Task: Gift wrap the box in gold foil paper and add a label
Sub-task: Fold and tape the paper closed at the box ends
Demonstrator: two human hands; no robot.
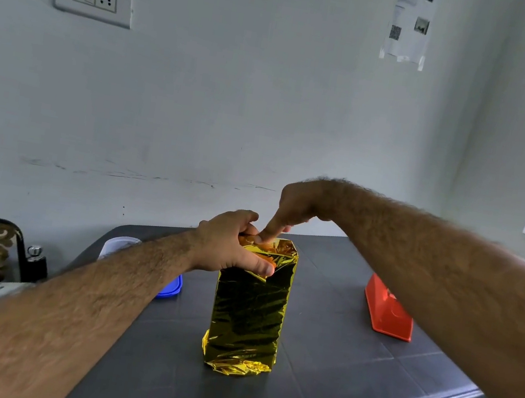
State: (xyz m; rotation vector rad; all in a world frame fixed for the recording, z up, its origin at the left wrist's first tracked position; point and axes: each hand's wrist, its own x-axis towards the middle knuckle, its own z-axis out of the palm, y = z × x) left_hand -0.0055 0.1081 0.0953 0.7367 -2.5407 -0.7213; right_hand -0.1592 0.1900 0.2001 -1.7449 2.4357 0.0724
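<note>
A tall box wrapped in gold foil paper stands upright in the middle of the dark table. Its bottom foil is crumpled against the tabletop. My left hand grips the box's top left corner, thumb pressed on the near face over a foil flap. My right hand comes from the right above the box, with its index finger pressing down on the folded foil at the top. No label is visible.
An orange tape dispenser lies right of the box. A blue lid and a white container sit at the left, partly behind my left forearm. Beyond the table's left edge are a black metal rack and a small bottle.
</note>
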